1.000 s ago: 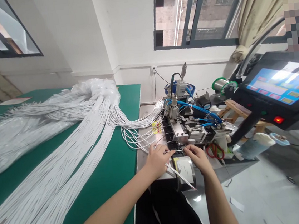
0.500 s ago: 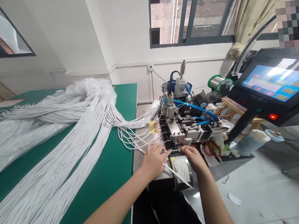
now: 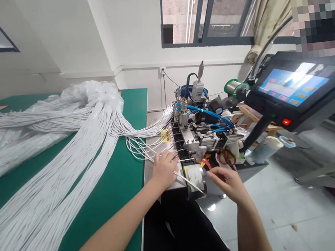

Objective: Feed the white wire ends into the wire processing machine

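Observation:
My left hand (image 3: 165, 170) is closed over white cables at the front edge of a bench machine (image 3: 192, 130). One white cable (image 3: 188, 181) sticks out from under it, slanting down across a metal cylinder with a pale label (image 3: 195, 177). Another short white cable end runs from the fingers into the machine's near side. My right hand (image 3: 226, 181) is off to the right of the cylinder, apart from the machine, thumb and forefinger pinched. Whatever is between those fingertips, if anything, is too small to make out.
A big bundle of white cables (image 3: 81, 163) covers the green table (image 3: 135, 105) on the left. Red-handled scissors (image 3: 227, 157) lie right of the machine. A touchscreen panel (image 3: 292, 83) overhangs the right side, near a solder wire spool (image 3: 236, 88) and a blue-white roll (image 3: 262, 151).
My right hand has drawn away from the cable end at the machine, rightward and down. My left hand stays on the cables. The whole view has shifted slightly.

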### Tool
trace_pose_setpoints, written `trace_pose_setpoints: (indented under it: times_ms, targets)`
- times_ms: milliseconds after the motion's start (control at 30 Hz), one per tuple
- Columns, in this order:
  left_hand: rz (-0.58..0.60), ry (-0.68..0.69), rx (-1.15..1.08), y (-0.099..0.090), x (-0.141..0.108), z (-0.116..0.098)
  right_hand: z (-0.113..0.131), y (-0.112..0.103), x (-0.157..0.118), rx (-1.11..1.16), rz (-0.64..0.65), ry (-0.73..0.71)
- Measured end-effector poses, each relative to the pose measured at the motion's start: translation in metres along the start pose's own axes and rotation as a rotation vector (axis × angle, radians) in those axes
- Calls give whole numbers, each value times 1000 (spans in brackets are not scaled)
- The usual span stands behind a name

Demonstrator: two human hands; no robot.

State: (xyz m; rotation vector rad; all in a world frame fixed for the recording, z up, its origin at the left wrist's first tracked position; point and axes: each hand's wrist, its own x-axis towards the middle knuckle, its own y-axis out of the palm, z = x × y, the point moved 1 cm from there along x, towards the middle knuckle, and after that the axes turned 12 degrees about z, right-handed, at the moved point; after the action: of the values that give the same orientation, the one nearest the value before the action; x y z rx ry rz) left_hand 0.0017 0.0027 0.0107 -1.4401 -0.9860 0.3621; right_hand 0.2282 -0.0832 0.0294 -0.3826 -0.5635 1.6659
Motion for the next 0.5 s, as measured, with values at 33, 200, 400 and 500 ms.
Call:
trace_pose_setpoints:
  times_ms: [33,200,400,500]
  targets:
    - [1,-15,10,0,0,0,5,-1,-5,-48,81,-12]
    - [11,-52,23,-2,2,-1,11,6,-14,-178,369,-18]
    - [-27,-9,18,-1,1,2,4,9,-10,-176,336,-38]
    - [-38,162,0,-1,0,3,3,2,-6,-121,218,-60]
